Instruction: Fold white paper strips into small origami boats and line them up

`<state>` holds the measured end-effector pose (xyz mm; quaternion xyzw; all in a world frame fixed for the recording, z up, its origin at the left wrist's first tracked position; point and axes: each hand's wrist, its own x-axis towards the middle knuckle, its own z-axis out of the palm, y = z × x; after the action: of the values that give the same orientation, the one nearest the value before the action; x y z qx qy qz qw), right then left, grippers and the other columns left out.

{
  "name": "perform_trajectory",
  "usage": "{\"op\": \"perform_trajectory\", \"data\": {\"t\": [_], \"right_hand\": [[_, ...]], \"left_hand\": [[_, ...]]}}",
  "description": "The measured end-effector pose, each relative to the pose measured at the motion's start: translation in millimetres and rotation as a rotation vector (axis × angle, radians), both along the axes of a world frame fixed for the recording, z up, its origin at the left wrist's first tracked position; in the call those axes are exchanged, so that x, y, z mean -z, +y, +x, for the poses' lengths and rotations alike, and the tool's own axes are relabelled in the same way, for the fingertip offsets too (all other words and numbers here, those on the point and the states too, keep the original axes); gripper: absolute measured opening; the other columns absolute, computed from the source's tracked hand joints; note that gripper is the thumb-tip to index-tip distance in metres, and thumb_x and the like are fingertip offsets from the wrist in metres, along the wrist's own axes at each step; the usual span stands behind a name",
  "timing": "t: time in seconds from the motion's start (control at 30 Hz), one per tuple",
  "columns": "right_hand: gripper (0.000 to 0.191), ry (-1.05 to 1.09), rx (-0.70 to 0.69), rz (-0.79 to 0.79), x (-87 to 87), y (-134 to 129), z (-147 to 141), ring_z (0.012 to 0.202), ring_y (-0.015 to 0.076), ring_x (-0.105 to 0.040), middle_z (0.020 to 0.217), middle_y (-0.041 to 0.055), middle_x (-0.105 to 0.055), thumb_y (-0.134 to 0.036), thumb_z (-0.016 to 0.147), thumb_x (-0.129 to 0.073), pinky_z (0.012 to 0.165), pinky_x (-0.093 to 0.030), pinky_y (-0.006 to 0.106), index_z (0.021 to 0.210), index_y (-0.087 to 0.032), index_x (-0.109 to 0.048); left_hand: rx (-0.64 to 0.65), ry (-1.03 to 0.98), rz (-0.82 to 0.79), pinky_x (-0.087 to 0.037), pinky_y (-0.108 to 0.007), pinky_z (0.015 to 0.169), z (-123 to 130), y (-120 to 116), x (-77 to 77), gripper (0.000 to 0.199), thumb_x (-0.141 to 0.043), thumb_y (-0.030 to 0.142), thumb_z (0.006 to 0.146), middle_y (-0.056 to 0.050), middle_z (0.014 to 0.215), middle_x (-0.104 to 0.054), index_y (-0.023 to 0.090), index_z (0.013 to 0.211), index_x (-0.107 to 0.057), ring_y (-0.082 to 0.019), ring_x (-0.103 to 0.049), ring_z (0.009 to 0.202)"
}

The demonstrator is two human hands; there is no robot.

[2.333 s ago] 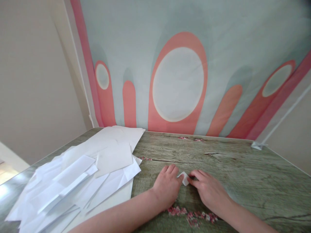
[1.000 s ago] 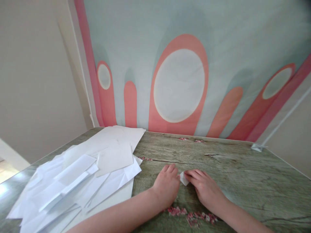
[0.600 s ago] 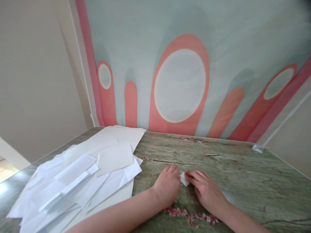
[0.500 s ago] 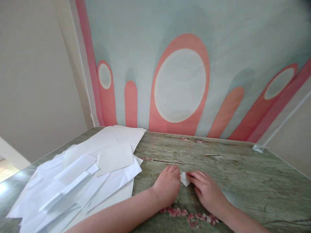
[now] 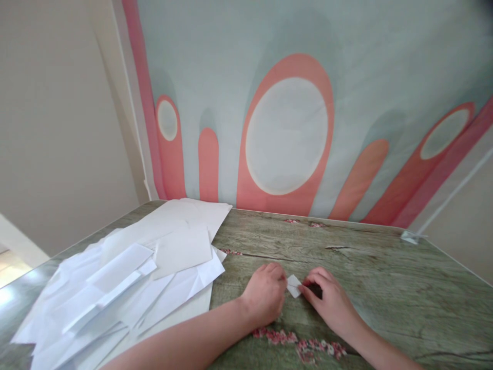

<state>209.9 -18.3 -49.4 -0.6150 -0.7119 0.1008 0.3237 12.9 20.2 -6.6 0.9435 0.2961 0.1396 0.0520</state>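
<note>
Between my two hands is a small folded piece of white paper, held close above or on the wood-patterned tabletop; I cannot tell whether it touches. My left hand is closed, its fingertips curled at the paper's left edge. On the other side my right hand pinches the paper's right corner between thumb and index finger, with a gap showing inside the curve of those fingers. Part of the paper's left side is hidden by my left fingers.
A loose pile of white paper sheets, some creased, covers the left of the table. A printed backdrop hangs along the table's far edge. Clear tape sits at the far right corner.
My right thumb and index finger have shifted from lying along the paper to a rounded pinch at its right corner. The folded paper looks slightly flatter and turned. My left hand has barely moved.
</note>
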Motion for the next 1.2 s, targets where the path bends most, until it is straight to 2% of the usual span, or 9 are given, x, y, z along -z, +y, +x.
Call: {"op": "perform_trajectory", "data": {"t": [0.17, 0.3, 0.4, 0.73, 0.87, 1.07, 1.2], "right_hand": [[0.016, 0.072, -0.017, -0.044, 2.0, 1.3, 0.4, 0.080, 0.0204, -0.056, 0.080, 0.0034, -0.058, -0.032, 0.081, -0.056, 0.072, -0.041, 0.034, 0.069, -0.023, -0.061], [0.014, 0.072, -0.032, -0.028, -0.3, -0.7, -2.4, 0.081, 0.0209, -0.056, 0.082, 0.0031, -0.059, -0.031, 0.081, -0.055, 0.072, -0.041, 0.034, 0.071, -0.023, -0.061], [0.013, 0.057, -0.018, 0.005, -0.6, -1.7, -4.1, 0.080, 0.0208, -0.056, 0.082, 0.0033, -0.059, -0.032, 0.081, -0.055, 0.071, -0.041, 0.034, 0.072, -0.023, -0.059], [0.016, 0.048, 0.002, 0.018, 3.3, 0.5, -4.5, 0.079, 0.0206, -0.056, 0.083, 0.0036, -0.058, -0.038, 0.081, -0.056, 0.070, -0.041, 0.033, 0.078, -0.022, -0.059], [0.019, 0.093, -0.002, 0.008, 2.5, 0.9, -4.4, 0.079, 0.0203, -0.056, 0.084, 0.0036, -0.059, -0.041, 0.080, -0.056, 0.071, -0.041, 0.033, 0.082, -0.022, -0.060], [0.023, 0.307, -0.113, -0.041, -13.5, -6.8, -11.9, 0.081, 0.0175, -0.055, 0.085, 0.0027, -0.058, -0.040, 0.086, -0.048, 0.072, -0.041, 0.028, 0.081, -0.021, -0.059], [0.021, 0.379, -0.144, -0.038, -24.0, -12.8, -18.1, 0.078, 0.0165, -0.055, 0.082, 0.0017, -0.057, -0.037, 0.087, -0.047, 0.071, -0.041, 0.027, 0.081, -0.021, -0.059]], "left_hand": [[-0.062, -0.151, -0.084, -0.041, -0.030, 0.081, 0.6, 1.8, 5.8, 0.012, -0.055, 0.024, 0.080, -0.003, 0.092, -0.059, 0.018, 0.086, -0.063, -0.019, -0.052, 0.088], [-0.120, -0.238, -0.155, -0.040, -0.032, 0.085, 0.7, 5.3, 9.1, 0.019, -0.062, 0.028, 0.077, -0.003, 0.098, -0.058, 0.020, 0.094, -0.061, -0.020, -0.051, 0.096], [-0.163, -0.277, -0.185, -0.039, -0.034, 0.086, 0.6, 8.3, 10.7, 0.023, -0.067, 0.028, 0.073, -0.004, 0.101, -0.056, 0.020, 0.093, -0.059, -0.022, -0.049, 0.099], [-0.105, -0.399, -0.284, -0.038, -0.032, 0.087, 1.8, 11.9, 13.4, 0.009, -0.066, 0.021, 0.073, -0.004, 0.098, -0.057, 0.018, 0.077, -0.059, -0.020, -0.050, 0.098], [-0.076, -0.482, -0.351, -0.039, -0.028, 0.085, 2.9, 12.3, 11.0, 0.006, -0.065, 0.016, 0.074, -0.003, 0.095, -0.059, 0.017, 0.076, -0.059, -0.018, -0.053, 0.094], [0.018, -0.582, -0.439, -0.042, -0.023, 0.079, 4.7, 12.0, 9.2, 0.008, -0.064, 0.011, 0.072, -0.001, 0.088, -0.061, 0.016, 0.072, -0.058, -0.014, -0.056, 0.085], [-0.028, -0.603, -0.497, -0.044, -0.023, 0.070, 6.1, 8.5, 11.8, 0.012, -0.065, 0.011, 0.070, 0.000, 0.078, -0.060, 0.016, 0.076, -0.056, -0.013, -0.056, 0.075]]}}
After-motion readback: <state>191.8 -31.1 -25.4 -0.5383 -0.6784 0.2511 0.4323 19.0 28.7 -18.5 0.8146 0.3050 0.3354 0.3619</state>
